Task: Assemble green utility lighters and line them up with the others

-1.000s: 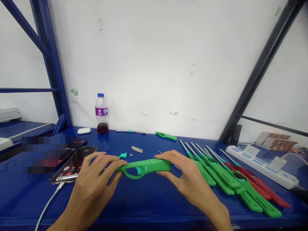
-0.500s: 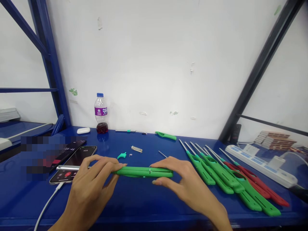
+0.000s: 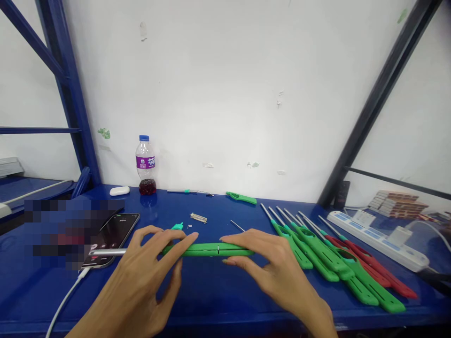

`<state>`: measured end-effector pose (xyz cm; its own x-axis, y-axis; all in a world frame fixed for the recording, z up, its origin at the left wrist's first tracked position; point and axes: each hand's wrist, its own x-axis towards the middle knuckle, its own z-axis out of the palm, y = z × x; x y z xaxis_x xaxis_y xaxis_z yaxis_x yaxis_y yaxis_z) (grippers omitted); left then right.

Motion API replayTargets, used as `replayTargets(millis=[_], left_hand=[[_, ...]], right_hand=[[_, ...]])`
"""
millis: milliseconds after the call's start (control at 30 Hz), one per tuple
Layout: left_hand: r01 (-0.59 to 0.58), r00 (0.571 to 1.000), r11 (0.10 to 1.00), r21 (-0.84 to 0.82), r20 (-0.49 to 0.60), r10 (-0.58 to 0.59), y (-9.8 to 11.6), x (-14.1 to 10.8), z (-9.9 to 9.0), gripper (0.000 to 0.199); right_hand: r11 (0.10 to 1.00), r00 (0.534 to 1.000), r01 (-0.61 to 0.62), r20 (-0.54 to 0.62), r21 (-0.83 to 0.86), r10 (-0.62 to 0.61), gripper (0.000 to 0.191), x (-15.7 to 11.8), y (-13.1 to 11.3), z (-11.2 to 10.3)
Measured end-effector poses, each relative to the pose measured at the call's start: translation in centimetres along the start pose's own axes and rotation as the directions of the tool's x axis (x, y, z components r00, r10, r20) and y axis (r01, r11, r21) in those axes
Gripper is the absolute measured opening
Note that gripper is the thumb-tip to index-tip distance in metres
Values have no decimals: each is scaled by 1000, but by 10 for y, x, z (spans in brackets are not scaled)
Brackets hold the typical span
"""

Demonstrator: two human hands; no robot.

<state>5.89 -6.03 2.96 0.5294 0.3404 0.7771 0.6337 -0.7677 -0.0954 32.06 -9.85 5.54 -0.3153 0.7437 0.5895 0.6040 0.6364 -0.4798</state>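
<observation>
A green long-neck lighter (image 3: 207,250) is held level above the table, its narrow side facing me and its silver tube (image 3: 109,252) pointing left. My left hand (image 3: 148,272) grips it where tube and handle meet, the index finger stretched along the top. At the handle's right end, my right hand (image 3: 268,263) pinches it between thumb and fingers. A seam runs along the handle, with a small metallic spot near its middle. Just behind lie a teal trigger piece (image 3: 178,226), partly hidden by my left hand, a small metal-coloured part (image 3: 198,218) and a thin rod (image 3: 237,225).
Several green and red lighters (image 3: 327,253) lie piled at right, beside a white power strip (image 3: 377,239). A green handle shell (image 3: 241,197) and a metal tube with wire (image 3: 186,191) lie by the wall. At left are a bottle (image 3: 145,166), a white case (image 3: 120,190) and a charging phone (image 3: 120,230).
My left index finger has stretched out rightward along the top of the lighter. The left hand has shifted slightly, while the right hand keeps its pinch. The view has moved a little.
</observation>
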Motion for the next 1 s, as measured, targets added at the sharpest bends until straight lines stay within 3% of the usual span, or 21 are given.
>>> replayTargets(millis=[200, 367, 1000], left_hand=[[-57, 992, 998, -9, -109, 56, -6, -1, 0, 31], [-43, 983, 999, -1, -179, 42, -9, -2, -2, 36], [-56, 976, 988, 141, -200, 84, -7, 0, -7, 31]], right_hand=[[986, 995, 4, -99, 169, 13, 29, 2, -1, 1], [951, 998, -6, -59, 308, 25, 32, 2, -2, -3], [926, 994, 110, -56, 360, -96, 49, -3, -11, -7]])
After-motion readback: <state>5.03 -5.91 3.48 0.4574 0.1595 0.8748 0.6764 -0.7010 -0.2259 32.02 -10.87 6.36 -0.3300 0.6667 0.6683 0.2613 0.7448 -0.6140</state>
